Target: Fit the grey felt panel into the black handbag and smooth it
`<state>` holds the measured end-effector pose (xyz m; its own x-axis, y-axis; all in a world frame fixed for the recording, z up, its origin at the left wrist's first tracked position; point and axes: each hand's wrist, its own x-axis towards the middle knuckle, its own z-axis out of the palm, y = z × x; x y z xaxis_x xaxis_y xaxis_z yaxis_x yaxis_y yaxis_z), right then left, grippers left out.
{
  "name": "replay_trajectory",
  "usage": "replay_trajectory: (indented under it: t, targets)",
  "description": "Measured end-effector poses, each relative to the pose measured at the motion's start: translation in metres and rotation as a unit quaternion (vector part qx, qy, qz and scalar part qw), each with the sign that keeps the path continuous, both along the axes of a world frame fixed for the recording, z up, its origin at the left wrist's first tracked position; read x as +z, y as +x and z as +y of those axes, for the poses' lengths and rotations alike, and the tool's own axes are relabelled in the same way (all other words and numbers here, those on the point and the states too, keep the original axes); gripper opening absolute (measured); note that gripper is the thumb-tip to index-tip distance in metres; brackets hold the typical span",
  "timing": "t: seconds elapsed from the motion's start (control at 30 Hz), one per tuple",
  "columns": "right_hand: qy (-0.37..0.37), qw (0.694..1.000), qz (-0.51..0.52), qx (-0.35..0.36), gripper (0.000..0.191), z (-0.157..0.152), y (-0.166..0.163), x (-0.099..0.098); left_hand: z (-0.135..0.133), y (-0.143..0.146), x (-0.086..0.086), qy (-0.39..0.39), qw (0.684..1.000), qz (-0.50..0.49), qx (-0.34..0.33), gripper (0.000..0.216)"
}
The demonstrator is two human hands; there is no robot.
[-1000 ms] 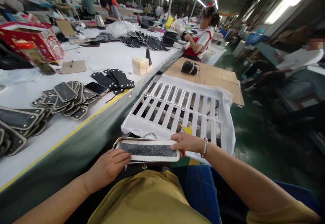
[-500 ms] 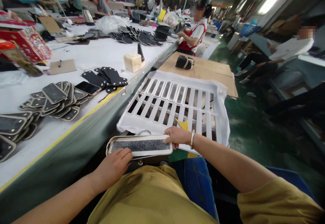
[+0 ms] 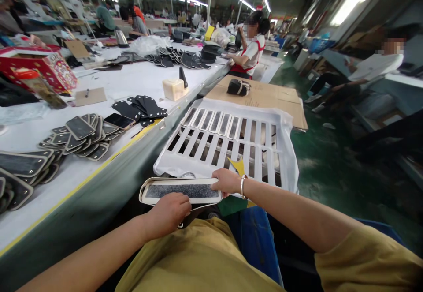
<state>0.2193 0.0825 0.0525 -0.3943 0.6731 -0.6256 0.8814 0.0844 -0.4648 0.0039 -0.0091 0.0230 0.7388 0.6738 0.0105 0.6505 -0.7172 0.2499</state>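
Steadying a pale-rimmed grey panel two-handed at 6 o'clock, just ahead of the yellow shirt. Right hand has its 3 o'clock end: fingers pinching, thumb on top. Left hand lies over the near edge; fingers bent and together, undersides hidden, can't tell if pinching. My read: step in hand is edge handling; a second pale edge shows below the near side. Next move calls for the right pinch as anchor, left fingers working that edge. Slotted white sheet at 1 o'clock, similar strips lined along its far row. Black tags heaped on the surface, 10 o'clock.
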Motion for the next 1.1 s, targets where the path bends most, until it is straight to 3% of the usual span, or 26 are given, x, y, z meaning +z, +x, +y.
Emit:
replay_trajectory:
  t: [0.13, 0.3, 0.43, 0.53, 0.6, 0.73, 0.83, 0.9, 0.97, 1.03, 1.1]
  targets:
    - [0.094, 0.994, -0.025, 0.038, 0.022, -0.011, -0.003, 0.006, 0.006, 0.001, 0.003, -0.047, 0.997, -0.040, 0.043, 0.015]
    - [0.133, 0.989, -0.026, 0.066, 0.024, -0.015, -0.006, 0.010, 0.017, 0.000, 0.005, -0.105, 0.993, -0.050, 0.017, 0.009]
    - [0.004, 0.998, 0.013, 0.058, 0.021, -0.001, 0.004, 0.008, 0.022, -0.001, 0.010, -0.150, 0.988, -0.030, -0.001, 0.011]
    - [-0.128, 0.985, 0.112, -0.039, 0.023, 0.011, 0.021, 0.000, 0.022, -0.001, 0.009, -0.165, 0.986, -0.036, 0.001, 0.011]
    - [-0.158, 0.964, 0.183, -0.107, 0.023, 0.015, 0.031, -0.008, 0.021, -0.002, 0.005, -0.169, 0.985, -0.040, -0.001, 0.014]
    - [-0.026, 0.971, 0.229, -0.063, 0.017, 0.011, 0.043, -0.024, 0.019, -0.004, -0.006, -0.162, 0.985, -0.052, -0.005, 0.018]
    - [0.057, 0.981, 0.169, -0.077, 0.030, 0.006, 0.045, -0.035, 0.020, -0.005, -0.009, -0.154, 0.986, -0.062, -0.004, 0.017]
    - [0.000, 0.988, 0.098, -0.116, 0.035, 0.003, 0.047, -0.042, 0.020, -0.006, -0.010, -0.153, 0.986, -0.065, -0.007, 0.016]
    - [-0.137, 0.977, 0.074, -0.143, 0.029, 0.001, 0.049, -0.049, 0.020, -0.006, -0.009, -0.155, 0.986, -0.065, -0.012, 0.015]
    - [-0.259, 0.949, 0.105, -0.147, 0.021, 0.000, 0.052, -0.057, 0.020, -0.006, -0.008, -0.154, 0.986, -0.061, -0.013, 0.015]
    - [-0.308, 0.926, 0.157, -0.151, 0.017, -0.001, 0.054, -0.063, 0.020, -0.005, -0.007, -0.150, 0.987, -0.055, -0.012, 0.016]
